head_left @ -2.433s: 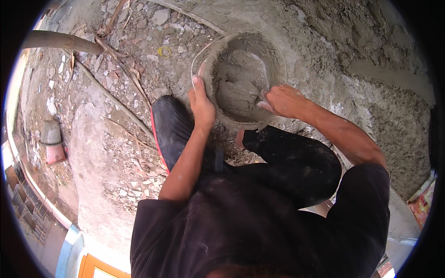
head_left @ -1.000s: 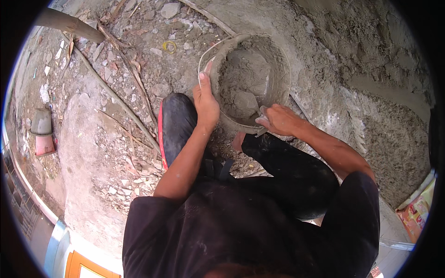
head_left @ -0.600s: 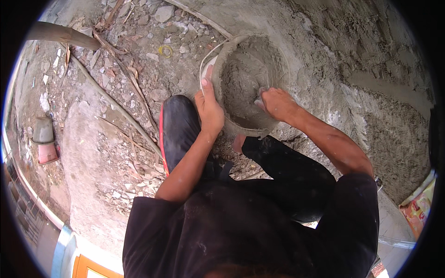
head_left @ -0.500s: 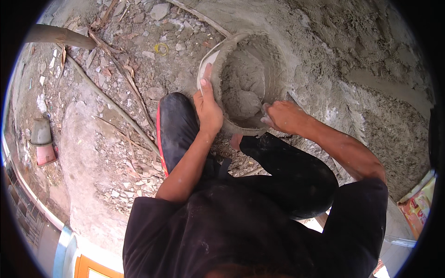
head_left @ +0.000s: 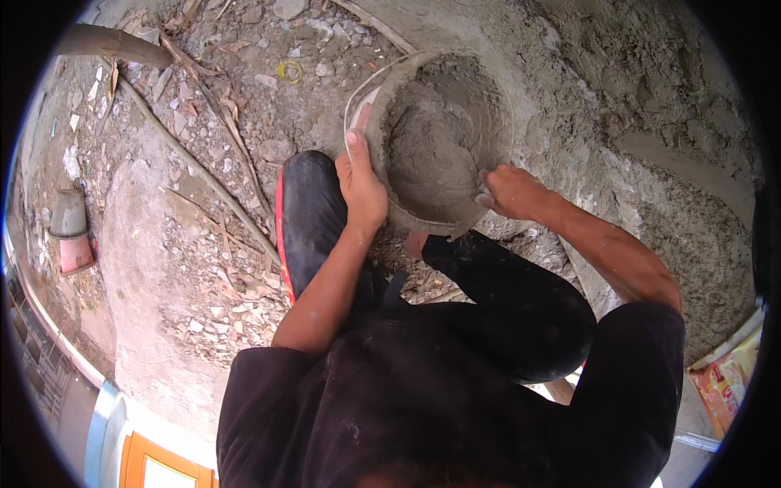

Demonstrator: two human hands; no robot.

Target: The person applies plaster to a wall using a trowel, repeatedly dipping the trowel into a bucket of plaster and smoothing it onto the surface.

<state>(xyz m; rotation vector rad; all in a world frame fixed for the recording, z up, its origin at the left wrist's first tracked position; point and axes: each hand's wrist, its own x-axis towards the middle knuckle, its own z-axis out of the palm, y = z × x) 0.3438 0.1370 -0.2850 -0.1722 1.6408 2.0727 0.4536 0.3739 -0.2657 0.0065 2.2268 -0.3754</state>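
Observation:
My left hand grips the left rim of a mortar-crusted bucket, beside its thin wire handle, thumb pointing up along the side. Wet grey mortar is smeared in folds and ridges inside it. My right hand is closed at the bucket's right side, its fingertips grey with mortar, around a tool coated in the same grey, mostly hidden by the fingers and mortar. The bucket sits tilted above my bent legs, between my black-and-red left knee and the rough cement surface.
Rubble ground with sticks and a yellow ring lies to the left. A thick pole juts in at upper left. Stacked grey and pink containers stand at far left. A printed bag lies at lower right, below rough cement.
My right hand has been moving back and forth in the bucket and is now higher and further right at its edge. The mortar's surface has changed shape. My left hand keeps its grip.

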